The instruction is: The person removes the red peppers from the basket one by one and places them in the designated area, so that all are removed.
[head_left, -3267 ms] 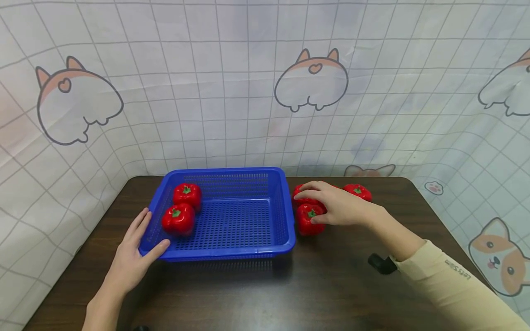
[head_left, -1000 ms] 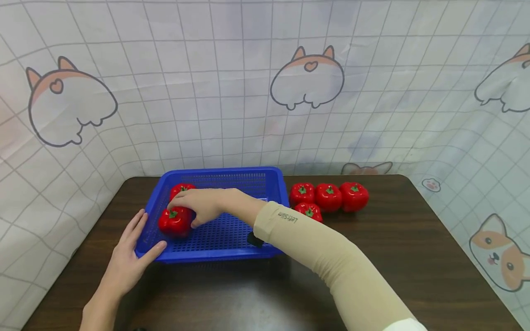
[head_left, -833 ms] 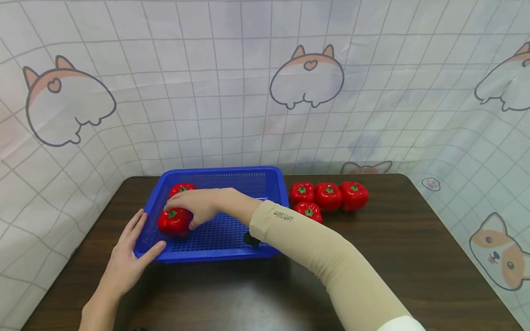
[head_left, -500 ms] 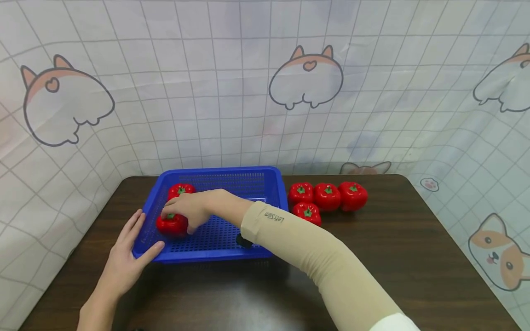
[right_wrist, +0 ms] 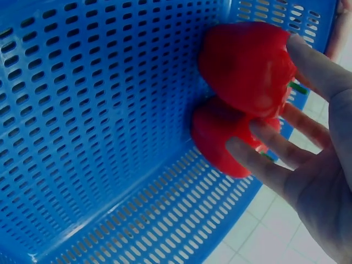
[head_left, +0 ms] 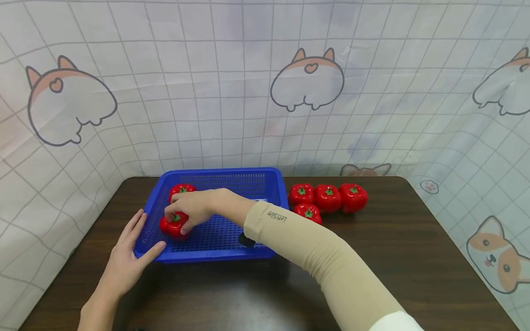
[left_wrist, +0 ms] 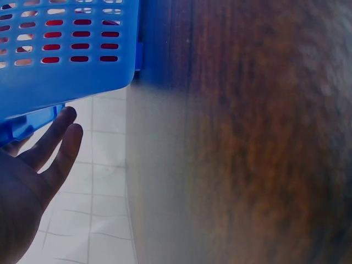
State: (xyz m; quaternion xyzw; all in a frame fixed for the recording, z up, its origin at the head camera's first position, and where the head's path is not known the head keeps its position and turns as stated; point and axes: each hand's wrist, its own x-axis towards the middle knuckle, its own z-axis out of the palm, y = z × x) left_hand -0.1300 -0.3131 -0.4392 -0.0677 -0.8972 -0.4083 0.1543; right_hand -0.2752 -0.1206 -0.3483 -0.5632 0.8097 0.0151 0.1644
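Note:
In the head view two red bell peppers, the near one (head_left: 174, 226) and the far one (head_left: 181, 189), sit at the left end of a blue perforated basket (head_left: 232, 253). My right hand (head_left: 191, 209) reaches over the basket and grips the near pepper from above, thumb on its right side and fingers across its far side. The right wrist view shows the thumb (right_wrist: 319, 63) against that pepper (right_wrist: 247, 66), with fingers between the two peppers. My left hand (head_left: 126, 257) rests at the basket's near left corner, fingers spread along the outside and thumb on the rim.
Right of the basket, several more red bell peppers (head_left: 328, 198) stand on the dark wooden table (head_left: 372, 257), one of them partly behind my right sleeve (head_left: 306, 243). A white gridded cloth (head_left: 232, 115) with dog drawings hangs behind and along the sides.
My right hand has moved left from the peppers on the table into the basket. Over the last second its fingers have come down round the near pepper. The left hand keeps its place.

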